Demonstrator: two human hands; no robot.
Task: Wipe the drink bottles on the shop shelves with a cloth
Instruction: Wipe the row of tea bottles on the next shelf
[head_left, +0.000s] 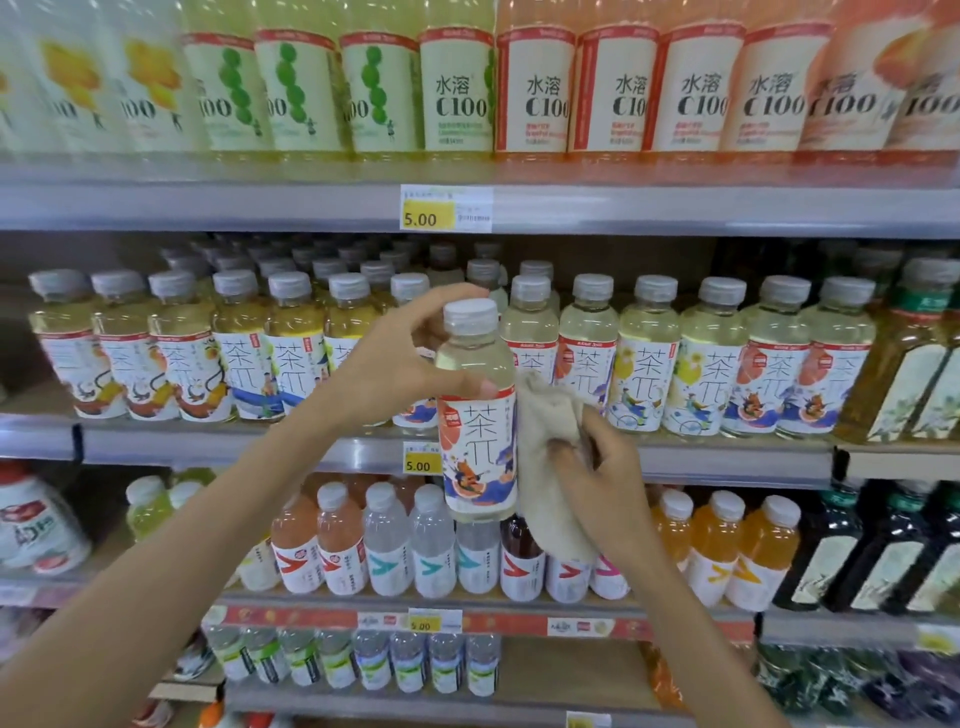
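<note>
A pale tea bottle (477, 415) with a grey cap and an orange-and-blue label is held upright in front of the middle shelf. My left hand (410, 358) grips it around the neck and shoulder, fingers near the cap. A beige cloth (548, 457) is pressed against the bottle's right side. My right hand (602, 467) is bunched on the cloth. The cloth hangs down below the bottle's base. Behind the bottle, a row of similar tea bottles (706, 358) stands on the middle shelf.
The shelf above carries tall C100 bottles (457, 88). The shelf below holds orange, clear and red drink bottles (384, 540), with dark bottles (883, 551) at the right. Yellow 5.00 price tags (423, 215) sit on the shelf edges. Small water bottles (363, 660) fill the lowest shelf.
</note>
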